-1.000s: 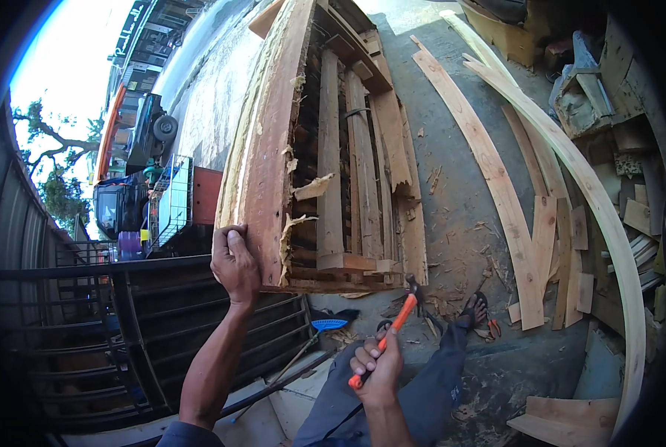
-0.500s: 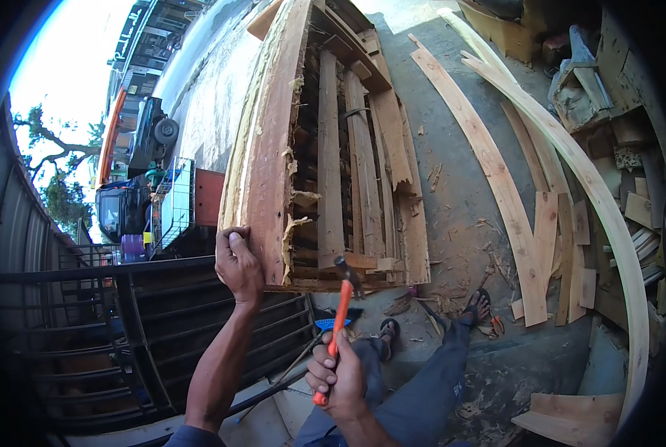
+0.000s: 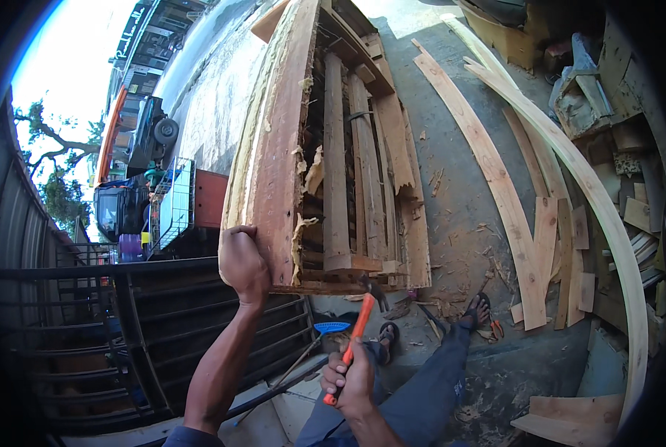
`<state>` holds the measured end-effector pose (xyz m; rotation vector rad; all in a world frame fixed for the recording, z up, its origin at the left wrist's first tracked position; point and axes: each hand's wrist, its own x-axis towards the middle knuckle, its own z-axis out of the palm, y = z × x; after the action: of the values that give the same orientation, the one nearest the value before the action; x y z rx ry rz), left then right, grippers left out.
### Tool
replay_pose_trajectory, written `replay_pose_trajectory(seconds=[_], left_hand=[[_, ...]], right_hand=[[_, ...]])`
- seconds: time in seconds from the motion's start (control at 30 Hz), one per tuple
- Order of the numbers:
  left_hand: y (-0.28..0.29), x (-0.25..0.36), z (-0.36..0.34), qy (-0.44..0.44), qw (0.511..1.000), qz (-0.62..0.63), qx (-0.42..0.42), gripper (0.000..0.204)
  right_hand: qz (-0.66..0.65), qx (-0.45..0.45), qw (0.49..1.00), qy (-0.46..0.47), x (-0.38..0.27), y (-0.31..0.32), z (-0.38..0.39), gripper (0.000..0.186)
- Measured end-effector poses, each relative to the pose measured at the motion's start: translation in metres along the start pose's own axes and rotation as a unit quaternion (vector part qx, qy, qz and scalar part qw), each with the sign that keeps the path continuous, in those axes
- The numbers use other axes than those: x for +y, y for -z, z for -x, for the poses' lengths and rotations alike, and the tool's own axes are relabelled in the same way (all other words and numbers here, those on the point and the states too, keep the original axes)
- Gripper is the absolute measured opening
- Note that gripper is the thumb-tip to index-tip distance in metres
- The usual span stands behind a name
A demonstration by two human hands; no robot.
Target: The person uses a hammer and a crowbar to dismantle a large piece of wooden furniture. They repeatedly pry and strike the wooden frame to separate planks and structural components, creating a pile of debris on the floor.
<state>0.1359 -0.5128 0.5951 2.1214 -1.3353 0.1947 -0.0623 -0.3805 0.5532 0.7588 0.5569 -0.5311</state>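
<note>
My left hand (image 3: 245, 262) is closed over the near left corner of a large wooden furniture frame (image 3: 275, 186), its fingers curled and partly hidden. Ragged yellowish padding runs along the frame's reddish side board, and wooden slats (image 3: 338, 164) show inside. In my right hand (image 3: 351, 374) is a claw hammer (image 3: 358, 328) with an orange handle, the fist wrapped round the lower grip. The dark hammer head is just in front of the frame's near end; whether it touches is hard to tell.
Long pale planks (image 3: 489, 179) and shorter boards lie on the floor at right, near piled wood scraps (image 3: 638, 216). Orange-handled pliers (image 3: 497, 329) lie by my foot. A black metal railing (image 3: 199, 328), a blue broom (image 3: 331, 328) and a parked vehicle (image 3: 121, 208) are at left.
My right hand and the hammer have shifted right and slightly down. My left hand has rolled over the corner, its thumb now less visible. The frame appears slightly further right.
</note>
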Motion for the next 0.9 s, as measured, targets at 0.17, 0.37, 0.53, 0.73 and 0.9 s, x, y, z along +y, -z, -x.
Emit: replay_pose_trajectory(seconds=[0.17,0.37,0.53,0.73,0.9], left_hand=[[-0.004,0.000,0.003,0.007,1.000,0.019,0.011,0.022],[0.000,-0.001,0.001,0.007,1.000,-0.010,-0.002,0.021],[-0.003,-0.009,0.001,-0.019,1.000,0.004,0.019,0.020],[0.000,-0.005,-0.002,-0.009,1.000,-0.029,-0.003,0.020],[-0.006,0.002,0.000,0.003,1.000,0.005,0.000,0.021]], right_hand=[[0.083,-0.211,0.968,-0.110,-0.020,-0.027,0.004,0.040],[-0.046,-0.033,0.990,0.128,-0.013,-0.020,0.022,0.042],[-0.036,-0.132,0.987,-0.084,0.010,-0.031,0.014,0.036],[-0.115,-0.122,0.980,-0.105,0.038,0.001,-0.014,0.036],[-0.053,-0.266,0.948,-0.169,0.010,-0.034,-0.002,0.037]])
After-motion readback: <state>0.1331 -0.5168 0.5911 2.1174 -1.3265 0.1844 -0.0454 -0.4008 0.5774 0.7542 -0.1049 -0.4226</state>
